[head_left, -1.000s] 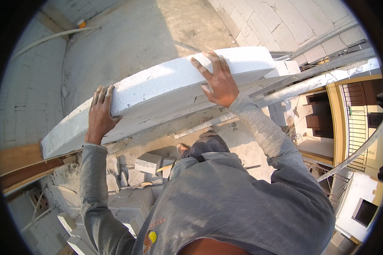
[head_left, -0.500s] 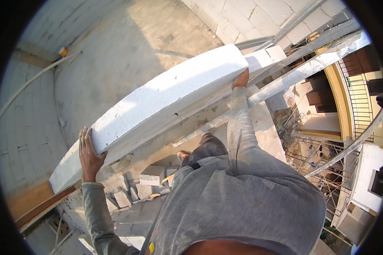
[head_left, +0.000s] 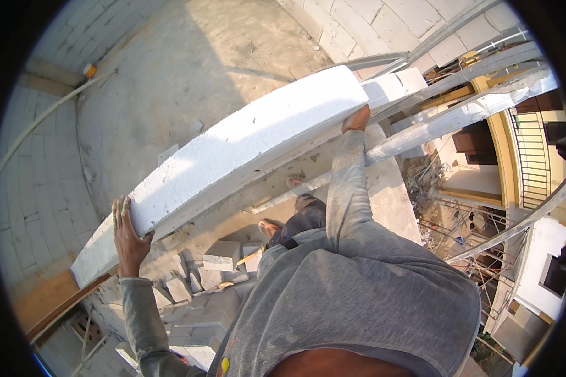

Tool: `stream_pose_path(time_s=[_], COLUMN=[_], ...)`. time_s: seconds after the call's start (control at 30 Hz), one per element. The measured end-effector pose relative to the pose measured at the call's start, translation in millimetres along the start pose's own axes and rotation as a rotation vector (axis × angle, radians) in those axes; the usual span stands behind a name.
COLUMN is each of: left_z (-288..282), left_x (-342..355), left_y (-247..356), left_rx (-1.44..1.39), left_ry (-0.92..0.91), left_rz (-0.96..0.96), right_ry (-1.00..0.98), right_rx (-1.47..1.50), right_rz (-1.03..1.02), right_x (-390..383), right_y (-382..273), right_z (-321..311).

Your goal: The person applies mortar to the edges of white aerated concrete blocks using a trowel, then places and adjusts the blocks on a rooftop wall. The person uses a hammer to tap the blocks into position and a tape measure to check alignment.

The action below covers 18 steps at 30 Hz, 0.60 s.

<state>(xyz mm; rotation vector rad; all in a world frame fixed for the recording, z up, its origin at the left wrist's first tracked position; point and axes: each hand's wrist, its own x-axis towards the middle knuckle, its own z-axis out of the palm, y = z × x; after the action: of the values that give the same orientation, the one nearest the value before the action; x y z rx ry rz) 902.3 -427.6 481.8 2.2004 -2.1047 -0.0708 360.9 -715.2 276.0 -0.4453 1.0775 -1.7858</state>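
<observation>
A long white lightweight concrete block [head_left: 251,129] lies across the top of a block wall, slanting up from left to right. My left hand [head_left: 131,242] grips its left end, fingers laid over the end and thumb on the near side. At the right end my right hand [head_left: 356,119] holds the near lower corner; most of its fingers are hidden behind the block. Another white block [head_left: 393,86] continues the row beyond the right end. Left of my left hand, a lower block [head_left: 97,254] extends the row to a brown wooden board [head_left: 50,301].
Cut block pieces [head_left: 223,256] lie in a pile below, near my feet. A pale pole [head_left: 421,129] crosses by my right forearm. Scaffolding [head_left: 484,251] and a yellow building stand far below at right. Beyond the wall is a concrete floor [head_left: 151,81].
Both hands stay on the block. The block's left end and my left hand sit slightly farther left in view. My right forearm has shifted a little left, and more of my feet shows.
</observation>
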Motion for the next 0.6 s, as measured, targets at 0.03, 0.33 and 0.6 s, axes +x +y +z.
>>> stream_pose_path(time_s=[0.03,0.33,0.6], left_z=[0,1,6], left_x=[0,-1,-2], left_y=[0,-2,-2], left_rx=[-0.005,-0.018,0.0], left_ry=[-0.008,-0.011,0.013], left_rz=[-0.005,0.006,0.006], right_ry=[-0.001,-0.013,0.009], right_rx=[0.01,0.019,0.051], right_rz=[-0.002,0.052,0.029], right_x=[1,-1,-12], right_y=[2,1,-4], right_z=[-1,2,5])
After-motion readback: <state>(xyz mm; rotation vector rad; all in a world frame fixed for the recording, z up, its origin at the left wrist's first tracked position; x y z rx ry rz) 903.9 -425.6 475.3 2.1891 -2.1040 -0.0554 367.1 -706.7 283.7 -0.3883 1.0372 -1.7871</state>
